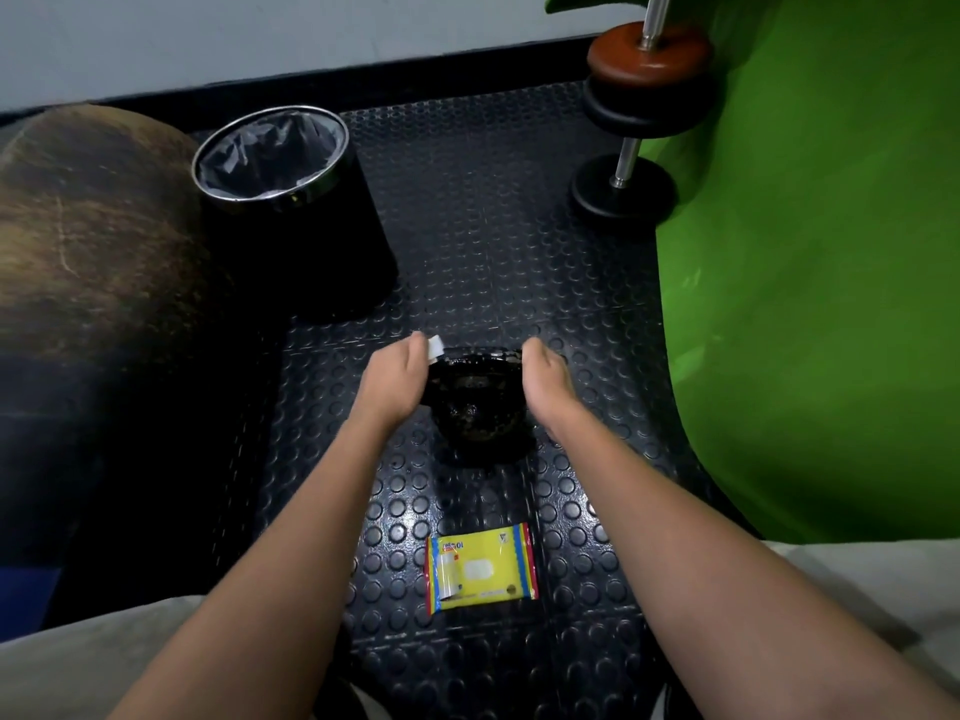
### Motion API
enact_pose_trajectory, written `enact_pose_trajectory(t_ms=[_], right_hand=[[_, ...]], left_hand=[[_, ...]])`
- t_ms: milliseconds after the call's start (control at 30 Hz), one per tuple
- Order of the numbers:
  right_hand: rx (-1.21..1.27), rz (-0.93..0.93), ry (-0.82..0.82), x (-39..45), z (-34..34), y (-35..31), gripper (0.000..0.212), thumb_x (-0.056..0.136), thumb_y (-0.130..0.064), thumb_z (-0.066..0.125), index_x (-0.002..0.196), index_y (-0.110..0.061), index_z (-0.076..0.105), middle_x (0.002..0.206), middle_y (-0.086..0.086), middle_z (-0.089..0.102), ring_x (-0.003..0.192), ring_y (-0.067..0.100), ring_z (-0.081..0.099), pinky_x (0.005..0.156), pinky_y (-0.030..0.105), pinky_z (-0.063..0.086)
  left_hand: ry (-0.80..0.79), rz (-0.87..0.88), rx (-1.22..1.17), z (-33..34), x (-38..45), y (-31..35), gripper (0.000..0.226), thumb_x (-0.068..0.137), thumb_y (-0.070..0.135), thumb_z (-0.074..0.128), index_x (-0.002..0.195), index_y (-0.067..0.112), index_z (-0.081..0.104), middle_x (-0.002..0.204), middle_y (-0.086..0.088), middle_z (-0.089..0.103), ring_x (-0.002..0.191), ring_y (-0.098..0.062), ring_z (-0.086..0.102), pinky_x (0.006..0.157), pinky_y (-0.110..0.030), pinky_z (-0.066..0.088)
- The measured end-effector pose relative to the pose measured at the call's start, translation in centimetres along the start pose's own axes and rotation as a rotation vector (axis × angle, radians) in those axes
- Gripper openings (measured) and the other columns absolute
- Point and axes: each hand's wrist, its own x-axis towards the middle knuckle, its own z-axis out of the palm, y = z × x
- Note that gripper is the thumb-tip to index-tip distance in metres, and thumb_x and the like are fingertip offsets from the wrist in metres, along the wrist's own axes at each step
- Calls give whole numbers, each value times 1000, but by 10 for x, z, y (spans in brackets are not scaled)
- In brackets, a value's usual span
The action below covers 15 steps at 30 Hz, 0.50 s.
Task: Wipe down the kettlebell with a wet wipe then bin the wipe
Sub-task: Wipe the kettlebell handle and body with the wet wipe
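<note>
Two bare hands flanked a black kettlebell (475, 402) on the studded rubber floor in the head view. The left hand (397, 374), at its 9 o'clock, pinched a white wet wipe (434, 347) against the handle; the right hand (545, 376), at 3 o'clock, touched the other side, its fingers hidden, so its grip could not be told. Wiping appeared under way. The lined bin (291, 200) stood at 11 o'clock, well apart; the yellow wipes packet (480, 566) lay at 6 o'clock. Next would likely come more passes, then a reach to the bin.
</note>
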Motion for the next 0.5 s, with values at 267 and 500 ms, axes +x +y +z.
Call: enact_pose_trajectory(t_ms=[267, 500], right_hand=[[-1, 6, 40, 5, 1, -4, 41, 100, -33, 26, 105, -9, 59, 94, 0, 52, 84, 14, 47, 78, 34, 35], [-2, -15, 53, 7, -1, -3, 36, 99, -33, 27, 94, -12, 56, 82, -3, 51, 78, 13, 47, 69, 34, 38]], left_hand=[[-6, 147, 424, 18, 6, 39, 22, 98, 13, 33, 77, 10, 40, 79, -14, 61, 68, -31, 44, 60, -34, 33], [-59, 287, 562, 28, 2, 53, 23, 99, 15, 27, 81, 15, 42, 87, -10, 69, 75, -35, 62, 63, -34, 32]])
